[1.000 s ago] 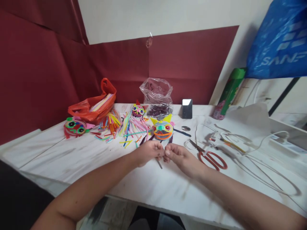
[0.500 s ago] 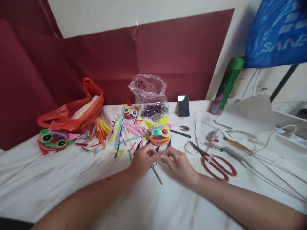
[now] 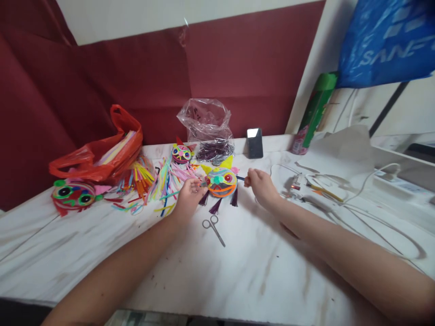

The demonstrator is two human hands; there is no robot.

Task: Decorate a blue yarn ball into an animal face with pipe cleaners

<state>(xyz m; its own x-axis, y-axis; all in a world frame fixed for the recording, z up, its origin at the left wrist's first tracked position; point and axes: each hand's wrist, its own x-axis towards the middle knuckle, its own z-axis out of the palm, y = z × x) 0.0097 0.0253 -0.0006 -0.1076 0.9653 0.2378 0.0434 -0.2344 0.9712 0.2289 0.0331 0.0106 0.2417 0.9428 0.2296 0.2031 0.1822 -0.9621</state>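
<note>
A colourful animal-face craft (image 3: 220,184) with yellow ears, red eyes and dark purple tassels lies on the table between my hands. My left hand (image 3: 188,197) is at its left edge, fingertips pinched together; what they hold is too small to make out. To the right of the face, my right hand (image 3: 261,184) has its fingers closed around the end of a slim dark blue tool (image 3: 240,178), whose other end reaches toward the face. Small metal scissors (image 3: 215,232) lie in front of the tassels. My right forearm covers nearly all of the red-handled scissors (image 3: 289,230).
Pipe cleaners (image 3: 165,181), a smaller face craft (image 3: 181,153) and a larger one (image 3: 73,194) lie left, beside a red plastic bag (image 3: 91,160). Behind stand a clear bag (image 3: 204,120) and a phone (image 3: 254,144). A glue gun (image 3: 297,183) and cables are right.
My hands were together in front of the face craft and have moved apart. The left went to its left edge, the right to the dark blue tool. The view has shifted slightly.
</note>
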